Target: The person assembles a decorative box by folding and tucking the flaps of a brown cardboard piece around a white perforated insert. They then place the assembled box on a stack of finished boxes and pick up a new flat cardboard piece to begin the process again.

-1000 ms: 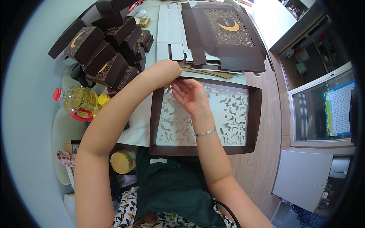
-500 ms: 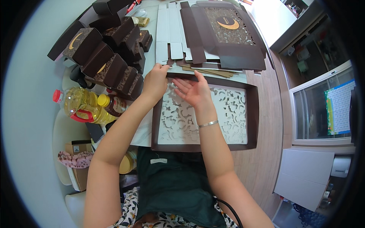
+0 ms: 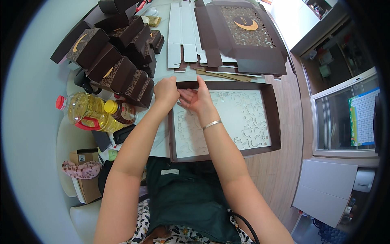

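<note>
Before me lies a shallow dark brown cardboard box lid [image 3: 277,118], its white inner face [image 3: 227,110] cut through with a lacy pattern of curved shapes. At its far left corner my left hand [image 3: 165,95] is closed on the wall from outside, with the fingertips partly hidden. My right hand [image 3: 197,99], with a silver bracelet [image 3: 212,124] at the wrist, is inside the same corner. Its fingers are stretched toward the left wall and the thumb points up near the far wall. Beyond the lid, flat unfolded brown cartons [image 3: 260,60] lie stacked.
Folded brown boxes [image 3: 96,67] are piled at the left. Near them stand a bottle of yellow oil [image 3: 87,106] and a yellow-capped jar [image 3: 124,113]. White card strips [image 3: 174,36] lie at the far side of the table. Wooden floor [image 3: 290,134] shows at the right.
The box lid has shifted slightly to the right and turned a little. My right hand has moved left, deeper into the corner; my left hand has dropped slightly nearer.
</note>
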A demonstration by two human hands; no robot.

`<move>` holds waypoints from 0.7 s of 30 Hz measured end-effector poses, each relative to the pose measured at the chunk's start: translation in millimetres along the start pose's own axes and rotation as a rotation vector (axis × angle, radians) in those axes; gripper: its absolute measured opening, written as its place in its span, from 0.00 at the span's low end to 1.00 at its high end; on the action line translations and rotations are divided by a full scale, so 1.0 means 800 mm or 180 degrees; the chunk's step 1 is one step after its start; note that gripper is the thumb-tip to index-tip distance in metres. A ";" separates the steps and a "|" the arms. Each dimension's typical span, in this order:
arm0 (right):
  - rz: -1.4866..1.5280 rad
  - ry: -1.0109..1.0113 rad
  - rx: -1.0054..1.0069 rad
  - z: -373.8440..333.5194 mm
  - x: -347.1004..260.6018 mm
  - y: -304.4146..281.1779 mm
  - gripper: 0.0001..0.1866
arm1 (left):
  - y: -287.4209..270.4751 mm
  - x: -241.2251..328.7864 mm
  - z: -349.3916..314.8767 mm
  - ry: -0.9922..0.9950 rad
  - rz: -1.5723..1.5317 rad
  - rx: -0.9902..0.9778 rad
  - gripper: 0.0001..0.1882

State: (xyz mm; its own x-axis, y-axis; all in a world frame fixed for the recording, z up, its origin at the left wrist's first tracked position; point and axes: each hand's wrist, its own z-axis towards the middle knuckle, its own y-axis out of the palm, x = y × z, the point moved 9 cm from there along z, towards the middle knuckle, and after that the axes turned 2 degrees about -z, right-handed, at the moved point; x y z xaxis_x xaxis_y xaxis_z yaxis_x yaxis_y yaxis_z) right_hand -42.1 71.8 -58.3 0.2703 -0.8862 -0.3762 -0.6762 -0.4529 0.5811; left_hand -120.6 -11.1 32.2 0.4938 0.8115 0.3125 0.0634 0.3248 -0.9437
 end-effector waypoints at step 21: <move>-0.5726 -0.2996 0.3430 -0.252 -0.260 -0.214 0.18 | 0.029 0.037 0.010 0.0567 0.0199 -0.0163 0.13</move>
State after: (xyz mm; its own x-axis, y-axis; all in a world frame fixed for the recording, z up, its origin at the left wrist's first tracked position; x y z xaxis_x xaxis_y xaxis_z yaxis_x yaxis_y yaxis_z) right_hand 155.7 313.6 66.3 0.7397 0.6449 -0.1925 -0.2731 0.0262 -0.9616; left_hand -111.1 24.4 20.5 0.6436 0.7290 0.2332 0.0696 0.2477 -0.9663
